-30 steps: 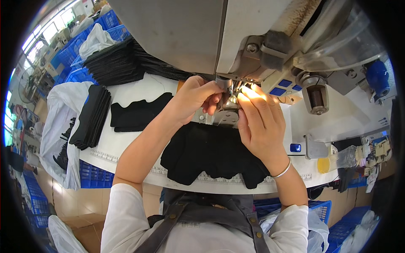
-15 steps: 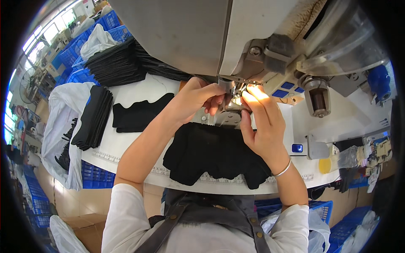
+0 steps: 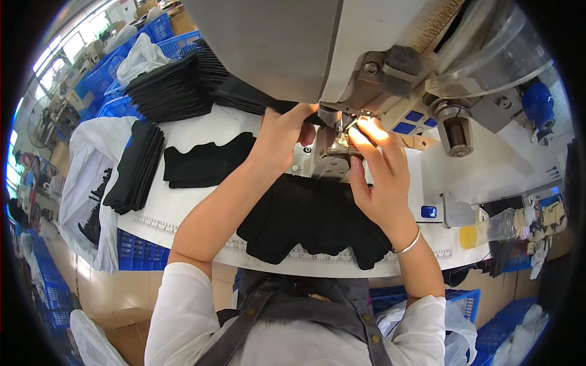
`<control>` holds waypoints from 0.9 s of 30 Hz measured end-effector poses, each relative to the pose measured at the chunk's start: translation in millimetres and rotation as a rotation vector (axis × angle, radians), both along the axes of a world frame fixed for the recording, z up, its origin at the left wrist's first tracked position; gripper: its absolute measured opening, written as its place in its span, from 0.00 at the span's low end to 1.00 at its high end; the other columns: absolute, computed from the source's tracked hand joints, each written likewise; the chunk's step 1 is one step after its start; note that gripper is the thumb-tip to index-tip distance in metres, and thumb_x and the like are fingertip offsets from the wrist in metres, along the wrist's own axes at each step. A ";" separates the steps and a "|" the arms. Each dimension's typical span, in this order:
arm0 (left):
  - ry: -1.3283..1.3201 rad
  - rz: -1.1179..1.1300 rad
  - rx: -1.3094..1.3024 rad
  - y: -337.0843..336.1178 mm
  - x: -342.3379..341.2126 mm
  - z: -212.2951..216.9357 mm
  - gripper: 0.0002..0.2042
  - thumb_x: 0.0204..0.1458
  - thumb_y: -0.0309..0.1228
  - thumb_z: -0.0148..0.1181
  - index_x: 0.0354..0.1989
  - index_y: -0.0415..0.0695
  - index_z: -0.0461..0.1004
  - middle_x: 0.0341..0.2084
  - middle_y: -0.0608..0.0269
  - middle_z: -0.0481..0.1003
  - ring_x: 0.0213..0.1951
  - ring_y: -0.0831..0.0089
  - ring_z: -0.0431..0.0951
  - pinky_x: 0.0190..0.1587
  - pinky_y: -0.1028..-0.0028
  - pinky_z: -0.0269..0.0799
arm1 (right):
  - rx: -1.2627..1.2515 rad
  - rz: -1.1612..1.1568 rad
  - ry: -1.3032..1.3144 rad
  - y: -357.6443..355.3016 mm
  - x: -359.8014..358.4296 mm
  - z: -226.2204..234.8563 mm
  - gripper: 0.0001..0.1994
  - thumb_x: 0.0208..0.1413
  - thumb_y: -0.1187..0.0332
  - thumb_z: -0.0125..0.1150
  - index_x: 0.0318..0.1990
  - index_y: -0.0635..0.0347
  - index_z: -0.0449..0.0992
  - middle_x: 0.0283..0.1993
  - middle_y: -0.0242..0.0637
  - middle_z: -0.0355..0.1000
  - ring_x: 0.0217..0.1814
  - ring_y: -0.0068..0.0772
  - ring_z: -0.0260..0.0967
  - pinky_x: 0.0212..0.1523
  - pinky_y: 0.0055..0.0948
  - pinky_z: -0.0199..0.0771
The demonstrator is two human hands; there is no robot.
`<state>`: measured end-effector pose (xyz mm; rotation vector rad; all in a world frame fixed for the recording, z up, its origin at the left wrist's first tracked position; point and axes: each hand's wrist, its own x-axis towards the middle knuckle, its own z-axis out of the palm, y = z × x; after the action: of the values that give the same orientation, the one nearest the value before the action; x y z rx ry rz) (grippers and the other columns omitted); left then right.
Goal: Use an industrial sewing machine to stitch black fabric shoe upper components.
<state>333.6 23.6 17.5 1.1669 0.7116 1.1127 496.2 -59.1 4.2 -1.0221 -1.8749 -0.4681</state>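
A sewing machine's lit presser foot (image 3: 340,141) is between my hands. My left hand (image 3: 282,139) is just left of it, thumb and curled fingers drawn together beside the metal parts; something dark shows between them, too hidden to make out. My right hand (image 3: 383,177), with a bangle at the wrist, reaches the foot's right side. Its fingers are stretched out under the lamp, thumb apart, and no held thing shows. Below the foot, a black fabric piece (image 3: 311,219) with a wavy lower edge lies over the table's front, partly under my right hand.
Another black fabric piece (image 3: 207,161) lies left of my forearm. Stacked black pieces (image 3: 168,88) stand behind it, and a folded stack (image 3: 135,168) leans by a white bag (image 3: 91,183). A thread spool (image 3: 456,135) and a clear plastic cup (image 3: 497,229) are at right.
My left hand has shifted slightly back and left, its thumb now higher beside the foot. My right hand stays by the foot. The view has tilted a little.
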 end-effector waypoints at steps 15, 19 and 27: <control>-0.115 0.417 0.068 -148.0 -56.5 1.5 0.08 0.54 0.28 0.46 0.32 0.37 0.70 0.21 0.68 0.70 0.19 0.82 0.68 0.19 0.84 0.63 | -1.222 0.920 0.915 -63.4 -59.8 17.4 0.26 0.59 0.50 0.33 0.38 0.70 0.66 0.31 0.40 0.70 0.28 0.26 0.67 0.29 0.20 0.67; -0.173 0.234 0.188 -146.3 -54.5 5.0 0.09 0.55 0.29 0.44 0.29 0.39 0.70 0.20 0.69 0.71 0.20 0.86 0.67 0.19 0.86 0.60 | -1.229 0.931 0.924 -64.3 -61.3 18.0 0.24 0.59 0.52 0.35 0.38 0.69 0.66 0.30 0.40 0.70 0.29 0.24 0.67 0.28 0.19 0.67; 0.037 0.285 0.328 -142.8 -53.2 0.5 0.08 0.54 0.27 0.46 0.27 0.39 0.69 0.19 0.70 0.70 0.19 0.87 0.66 0.19 0.85 0.58 | -1.142 0.718 0.905 -69.1 -69.8 19.3 0.08 0.55 0.70 0.49 0.35 0.68 0.69 0.28 0.36 0.70 0.24 0.19 0.66 0.24 0.19 0.69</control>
<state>280.4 -119.2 18.0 1.3934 0.7586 1.4918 426.4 -128.2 23.4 -0.8631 -1.3904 1.4023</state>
